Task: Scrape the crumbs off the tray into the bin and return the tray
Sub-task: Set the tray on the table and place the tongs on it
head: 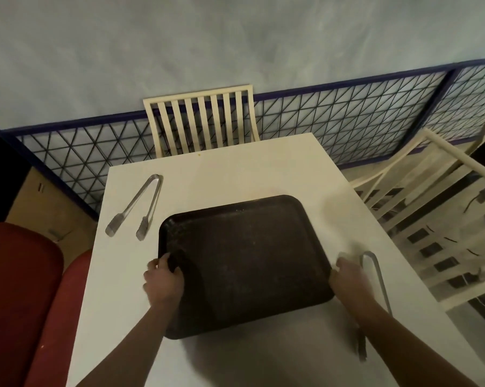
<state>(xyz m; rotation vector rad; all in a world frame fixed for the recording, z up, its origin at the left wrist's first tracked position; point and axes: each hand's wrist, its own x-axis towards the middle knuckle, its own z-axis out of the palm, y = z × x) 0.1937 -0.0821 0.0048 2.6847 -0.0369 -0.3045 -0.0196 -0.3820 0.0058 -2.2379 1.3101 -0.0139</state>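
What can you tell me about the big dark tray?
The tray is dark brown, rectangular with rounded corners and a low raised rim, and looks like plastic. Pale specks dot its surface. It sits on the white table. The left hand grips its left edge, fingers curled over the rim. The right hand, blurred, is at its right edge.

both forearms reach forward from the lower edge, bare and roughly parallel. the left hand [164, 280] curls its fingers over the tray [244, 261] at its left rim, thumb on top. the right hand [347, 277], blurred, grips the tray's right rim, knuckles up.
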